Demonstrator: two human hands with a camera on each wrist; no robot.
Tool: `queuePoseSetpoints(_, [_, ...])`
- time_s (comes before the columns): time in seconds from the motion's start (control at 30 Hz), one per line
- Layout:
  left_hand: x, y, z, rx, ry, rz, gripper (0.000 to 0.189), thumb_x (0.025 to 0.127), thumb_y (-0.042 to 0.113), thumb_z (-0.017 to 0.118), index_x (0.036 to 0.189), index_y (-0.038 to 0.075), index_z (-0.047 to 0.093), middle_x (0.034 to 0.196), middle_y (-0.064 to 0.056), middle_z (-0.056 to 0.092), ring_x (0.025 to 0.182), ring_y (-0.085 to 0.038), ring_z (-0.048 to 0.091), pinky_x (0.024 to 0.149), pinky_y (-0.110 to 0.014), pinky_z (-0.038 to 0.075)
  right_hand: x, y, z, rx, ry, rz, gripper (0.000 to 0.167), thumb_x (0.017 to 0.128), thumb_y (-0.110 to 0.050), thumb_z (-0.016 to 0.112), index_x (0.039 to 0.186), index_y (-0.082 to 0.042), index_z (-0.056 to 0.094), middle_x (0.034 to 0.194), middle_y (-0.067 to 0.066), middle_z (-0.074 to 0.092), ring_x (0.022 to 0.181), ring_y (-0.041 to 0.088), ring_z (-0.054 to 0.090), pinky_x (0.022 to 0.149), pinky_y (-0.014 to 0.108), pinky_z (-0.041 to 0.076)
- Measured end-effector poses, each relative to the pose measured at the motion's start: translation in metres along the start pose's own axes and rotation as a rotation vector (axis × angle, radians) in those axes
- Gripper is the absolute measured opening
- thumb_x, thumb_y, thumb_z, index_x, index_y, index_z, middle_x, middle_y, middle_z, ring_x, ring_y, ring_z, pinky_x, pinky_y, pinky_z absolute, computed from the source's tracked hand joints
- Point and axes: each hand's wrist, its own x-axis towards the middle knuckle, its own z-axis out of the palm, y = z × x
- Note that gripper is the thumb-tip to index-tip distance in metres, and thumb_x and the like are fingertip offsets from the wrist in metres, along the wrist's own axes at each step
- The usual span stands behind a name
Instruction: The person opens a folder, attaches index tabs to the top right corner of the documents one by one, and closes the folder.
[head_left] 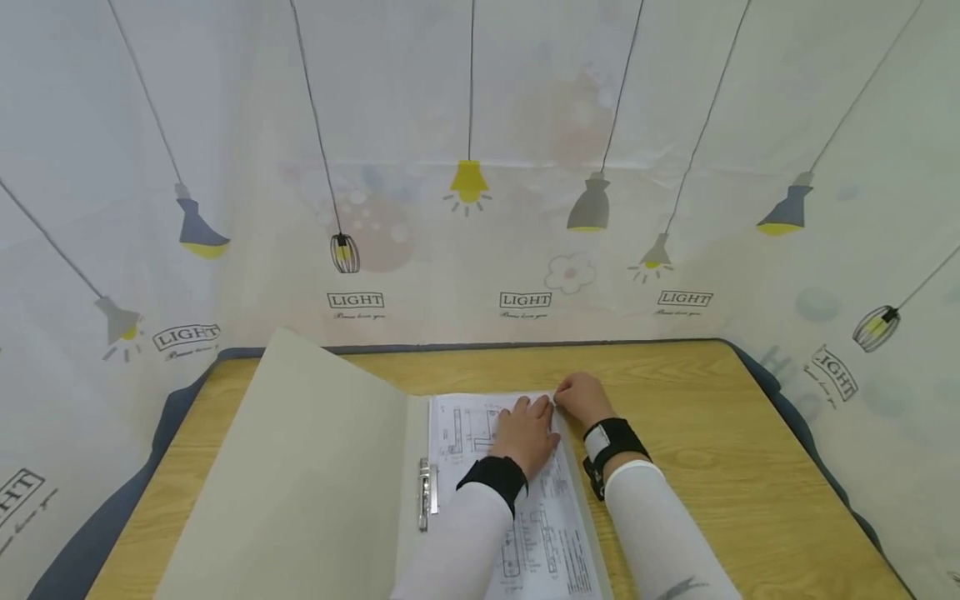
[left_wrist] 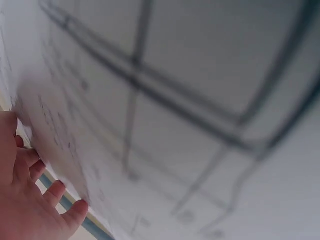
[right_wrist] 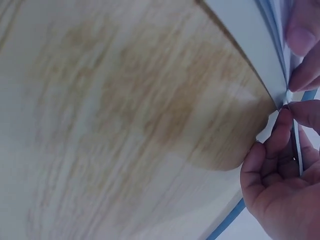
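Note:
A beige file folder lies opened out flat on the table, its cover to the left. Inside it is a stack of papers printed with technical drawings, beside a metal clip along the spine. My left hand rests on the upper right part of the papers, fingers spread; in the left wrist view its fingertips touch the sheet's edge. At the top right corner my right hand pinches the paper's corner between thumb and curled fingers, seen close up in the right wrist view.
The wooden table extends right of the folder and behind it, edged in dark blue-grey. A pale sheet printed with hanging lamps stands around the table at the back and both sides.

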Motion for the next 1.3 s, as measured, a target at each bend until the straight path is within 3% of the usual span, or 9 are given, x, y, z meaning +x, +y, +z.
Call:
queuePoseSetpoints(0.13, [0.003,0.0,0.002,0.011,0.025,0.002,0.052,0.095,0.047,0.05,0.139,0.02,0.047,0.137,0.008,0.046,0.122,-0.017,0.045,0.089,-0.041,0.047,-0.001,-0.001,-0.001,0.0,-0.004,-0.001,0.01,0.077,-0.006,0.06,0.079,0.001,0.068,0.08,0.013,0.067,0.069,0.024,0.058,0.066,0.036,0.048])
queuePoseSetpoints(0.37, [0.004,0.0,0.004,-0.006,0.031,0.0,0.054,0.094,0.047,0.052,0.139,0.019,0.047,0.136,0.007,0.047,0.12,-0.016,0.045,0.091,-0.038,0.047,-0.001,0.003,-0.001,-0.049,0.017,0.012,0.01,0.076,-0.009,0.061,0.079,-0.001,0.066,0.081,0.012,0.066,0.069,0.025,0.057,0.066,0.038,0.048])
queuePoseSetpoints(0.5, [0.004,0.0,0.003,-0.02,0.027,0.006,0.053,0.094,0.046,0.052,0.139,0.018,0.048,0.139,0.007,0.046,0.122,-0.017,0.045,0.093,-0.039,0.047,-0.003,0.006,-0.001,-0.146,0.072,-0.013,0.015,0.079,-0.016,0.065,0.088,-0.004,0.065,0.093,0.015,0.064,0.084,0.031,0.057,0.073,0.044,0.048])
queuePoseSetpoints(0.63, [0.003,0.0,0.001,-0.035,0.014,0.015,0.053,0.095,0.047,0.049,0.14,0.018,0.047,0.142,0.006,0.044,0.125,-0.018,0.043,0.096,-0.04,0.046,-0.009,0.003,-0.005,-0.252,0.124,-0.15,0.012,0.084,-0.013,0.063,0.092,-0.006,0.068,0.103,0.014,0.06,0.098,0.035,0.054,0.083,0.049,0.045])
queuePoseSetpoints(0.73, [0.001,-0.001,-0.001,-0.036,0.004,0.022,0.055,0.096,0.048,0.047,0.142,0.017,0.044,0.144,0.005,0.043,0.128,-0.018,0.041,0.098,-0.04,0.044,-0.014,0.0,-0.011,-0.328,0.136,-0.297,0.014,0.083,-0.003,0.061,0.09,-0.007,0.072,0.099,0.011,0.063,0.095,0.033,0.059,0.085,0.048,0.047])
queuePoseSetpoints(0.87, [0.0,-0.002,-0.001,-0.016,0.005,0.027,0.056,0.096,0.049,0.046,0.142,0.017,0.043,0.144,0.006,0.042,0.127,-0.018,0.041,0.096,-0.04,0.045,-0.021,0.002,-0.013,-0.423,0.086,-0.454,0.019,0.082,0.002,0.064,0.096,-0.006,0.074,0.098,0.009,0.065,0.091,0.028,0.063,0.083,0.042,0.051])
queuePoseSetpoints(0.97, [0.001,-0.004,0.001,0.005,0.013,0.024,0.057,0.096,0.051,0.044,0.143,0.018,0.042,0.144,0.007,0.042,0.127,-0.018,0.041,0.094,-0.04,0.046,-0.027,0.004,-0.01,-0.434,0.033,-0.511,0.021,0.085,-0.001,0.064,0.104,-0.005,0.072,0.102,0.009,0.064,0.092,0.028,0.063,0.083,0.041,0.051])
queuePoseSetpoints(1.17, [0.003,-0.003,0.007,0.013,0.019,0.013,0.059,0.095,0.052,0.044,0.144,0.02,0.04,0.145,0.008,0.041,0.128,-0.017,0.04,0.095,-0.039,0.046,-0.035,0.007,-0.002,-0.468,-0.031,-0.467,0.024,0.092,-0.004,0.057,0.113,-0.004,0.068,0.109,0.011,0.061,0.096,0.028,0.061,0.089,0.042,0.049])
queuePoseSetpoints(1.3, [0.004,-0.002,0.009,0.014,0.018,0.01,0.058,0.096,0.052,0.044,0.143,0.02,0.042,0.144,0.008,0.041,0.127,-0.017,0.04,0.095,-0.039,0.046,-0.038,0.007,0.0,-0.492,-0.031,-0.452,0.022,0.092,-0.003,0.056,0.11,-0.002,0.069,0.109,0.011,0.062,0.096,0.028,0.061,0.089,0.043,0.048])
